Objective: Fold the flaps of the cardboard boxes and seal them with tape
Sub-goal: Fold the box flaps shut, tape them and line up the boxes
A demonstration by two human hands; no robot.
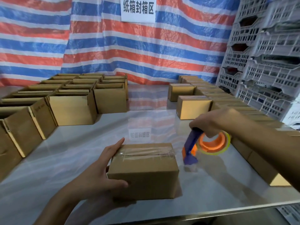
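A small closed cardboard box sits on the table in front of me, with clear tape along its top seam. My left hand holds the box's left end, fingers over the top edge and thumb on the front face. My right hand grips the blue handle of a tape dispenser with an orange hub and a yellowish tape roll. The dispenser hangs just right of the box, its blade end near the table and apart from the box.
Several open boxes stand in rows at the left. Closed, taped boxes line the right side of the shiny table. Grey plastic crates are stacked at the far right. A striped tarp hangs behind.
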